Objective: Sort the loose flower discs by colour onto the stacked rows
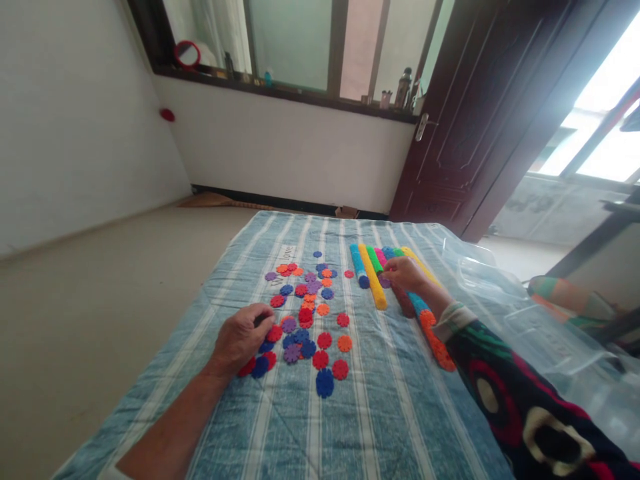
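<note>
My left hand point(241, 338) is closed, with thumb and forefinger curled together beside a loose spread of notched plastic discs. Anything inside its grip is hidden. Red disc point(274, 333) and dark blue disc point(261, 366) lie close by its fingers. My right hand point(409, 277) pinches a purple disc point(384, 281) at the near end of a green row of discs point(374, 259). Left of it lie a long yellow row point(377, 283) and a light blue row point(357, 261). An orange row point(436, 340) runs beneath my right wrist.
A striped blue cloth point(280, 427) covers the surface. Clear plastic containers point(530, 320) stand along the right side. Beyond the far edge are a low wall point(290, 147) and a dark wooden door point(480, 100). Bare floor point(130, 280) shows to the left.
</note>
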`<control>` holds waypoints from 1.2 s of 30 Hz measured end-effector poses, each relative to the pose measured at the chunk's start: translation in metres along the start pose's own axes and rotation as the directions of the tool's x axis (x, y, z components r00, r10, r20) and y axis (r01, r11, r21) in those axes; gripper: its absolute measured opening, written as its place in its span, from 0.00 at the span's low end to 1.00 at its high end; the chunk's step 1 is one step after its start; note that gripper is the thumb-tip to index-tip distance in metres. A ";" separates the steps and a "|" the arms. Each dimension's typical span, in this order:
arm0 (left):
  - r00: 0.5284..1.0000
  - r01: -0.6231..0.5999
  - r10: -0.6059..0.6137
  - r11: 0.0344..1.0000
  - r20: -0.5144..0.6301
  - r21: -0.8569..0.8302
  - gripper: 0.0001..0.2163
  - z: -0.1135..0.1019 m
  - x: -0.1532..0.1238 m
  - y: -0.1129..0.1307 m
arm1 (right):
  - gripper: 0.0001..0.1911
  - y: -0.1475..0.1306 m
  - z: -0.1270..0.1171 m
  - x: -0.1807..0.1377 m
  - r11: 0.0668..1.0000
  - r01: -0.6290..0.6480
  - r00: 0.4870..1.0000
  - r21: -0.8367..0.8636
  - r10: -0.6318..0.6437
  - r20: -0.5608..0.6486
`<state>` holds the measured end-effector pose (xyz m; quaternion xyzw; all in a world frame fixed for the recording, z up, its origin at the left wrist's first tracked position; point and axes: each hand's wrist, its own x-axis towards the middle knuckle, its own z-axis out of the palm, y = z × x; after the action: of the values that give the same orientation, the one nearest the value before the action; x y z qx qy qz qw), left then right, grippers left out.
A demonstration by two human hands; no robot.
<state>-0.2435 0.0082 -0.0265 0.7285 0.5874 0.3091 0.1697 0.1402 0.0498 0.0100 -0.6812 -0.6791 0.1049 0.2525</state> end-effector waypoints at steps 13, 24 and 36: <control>1.000 -0.008 0.008 1.000 -0.011 0.013 0.09 0.001 0.001 -0.003 | 0.06 0.030 0.015 0.000 0.994 -0.031 0.997 -0.101 0.038 0.068; 1.000 0.001 -0.001 1.000 -0.016 0.012 0.10 0.002 0.001 -0.004 | 0.08 0.028 0.009 -0.004 0.966 -0.090 0.993 -0.243 0.106 0.055; 1.000 0.008 -0.008 1.000 -0.002 0.015 0.11 0.001 -0.001 -0.001 | 0.08 0.002 0.010 -0.013 0.902 -0.060 0.985 -0.427 0.124 0.122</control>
<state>-0.2440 0.0080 -0.0277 0.7270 0.5928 0.3046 0.1650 0.1364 0.0392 -0.0023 -0.7415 -0.6693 0.0172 0.0439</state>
